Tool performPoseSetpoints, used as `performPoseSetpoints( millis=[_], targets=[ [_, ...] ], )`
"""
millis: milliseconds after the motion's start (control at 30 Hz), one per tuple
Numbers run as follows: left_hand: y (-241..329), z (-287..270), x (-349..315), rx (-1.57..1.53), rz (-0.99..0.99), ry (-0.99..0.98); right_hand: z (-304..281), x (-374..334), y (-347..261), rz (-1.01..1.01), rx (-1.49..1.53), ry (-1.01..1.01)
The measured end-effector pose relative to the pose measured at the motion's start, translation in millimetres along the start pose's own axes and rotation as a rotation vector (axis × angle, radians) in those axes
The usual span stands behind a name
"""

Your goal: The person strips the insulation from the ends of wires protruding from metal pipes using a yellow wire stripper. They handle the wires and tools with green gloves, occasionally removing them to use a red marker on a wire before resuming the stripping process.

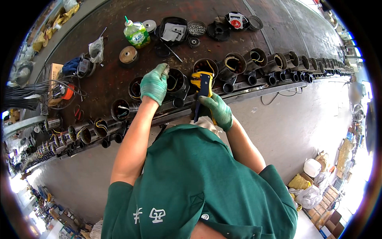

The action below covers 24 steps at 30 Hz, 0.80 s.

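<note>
My left hand [154, 82], in a green glove, rests on the rim of a black cylindrical motor housing [177, 83] and pinches wires at its mouth. My right hand [217, 110], also in a green glove, grips a yellow and black wire stripper [202, 84], its head pointing up beside that housing. A long row of similar housings [254, 59] with coloured wires inside lies along the edge of the dark workbench [115, 75].
On the bench behind stand a green drink bottle [136, 34], a black tray with papers [173, 30], a dish of small parts [196, 28], a roll of tape [128, 55] and tangled cables [59, 89]. A grey concrete floor [302, 119] lies to the right, with bags and boxes [314, 187].
</note>
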<state>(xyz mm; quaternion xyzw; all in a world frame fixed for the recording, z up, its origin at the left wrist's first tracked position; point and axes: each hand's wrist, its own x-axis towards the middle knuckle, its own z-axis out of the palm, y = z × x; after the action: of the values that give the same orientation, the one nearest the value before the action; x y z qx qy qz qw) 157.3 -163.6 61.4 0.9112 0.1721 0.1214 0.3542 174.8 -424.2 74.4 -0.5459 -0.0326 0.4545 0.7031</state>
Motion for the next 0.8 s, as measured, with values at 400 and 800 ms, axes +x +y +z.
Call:
performPoseSetpoints(
  millis=[400,800],
  targets=[
    [-1.5,0.1,14.2,-0.228,-0.121,-0.25,6.8,72.8,-72.1,0.235,-0.053,-0.002],
    [-11.0,6.1,19.6,-0.007,-0.023,-0.24,5.0,86.3,-77.6,0.278,-0.266,-0.042]
  ],
)
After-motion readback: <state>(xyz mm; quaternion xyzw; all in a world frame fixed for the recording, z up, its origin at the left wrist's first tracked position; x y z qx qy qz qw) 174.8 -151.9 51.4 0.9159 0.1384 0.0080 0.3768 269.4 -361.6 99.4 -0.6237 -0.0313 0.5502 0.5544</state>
